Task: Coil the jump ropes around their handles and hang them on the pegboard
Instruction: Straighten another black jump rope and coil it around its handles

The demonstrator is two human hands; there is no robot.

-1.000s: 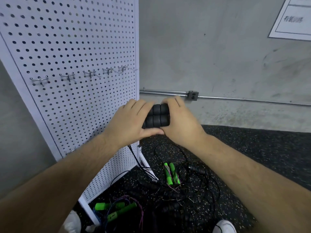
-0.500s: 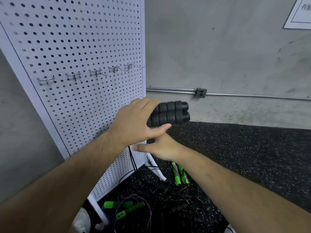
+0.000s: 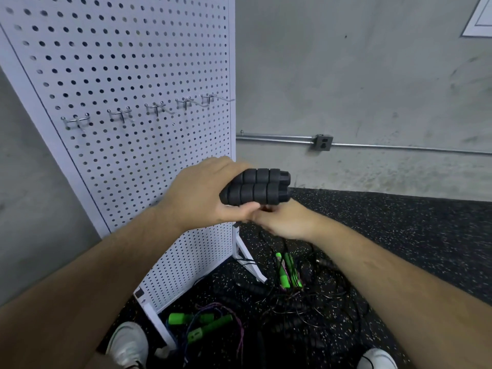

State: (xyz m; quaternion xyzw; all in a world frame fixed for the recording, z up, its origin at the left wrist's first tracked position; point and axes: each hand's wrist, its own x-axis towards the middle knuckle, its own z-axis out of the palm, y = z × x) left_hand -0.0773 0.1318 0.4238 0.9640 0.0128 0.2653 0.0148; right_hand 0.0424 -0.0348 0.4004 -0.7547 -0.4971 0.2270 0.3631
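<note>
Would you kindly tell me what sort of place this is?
Probably a gym storage corner: black speckled rubber floor, bare grey concrete wall, and a white perforated pegboard beside tangled jump ropes.

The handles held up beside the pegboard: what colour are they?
Black handles, ribbed in segments; the head view shows them clearly.

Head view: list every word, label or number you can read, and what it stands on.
None can be read.
Wall sign: only its corner is in frame, no lettering shows.
Black handles: no brand visible.
Pegboard: small dark patch near its foot, too small to read.
</note>
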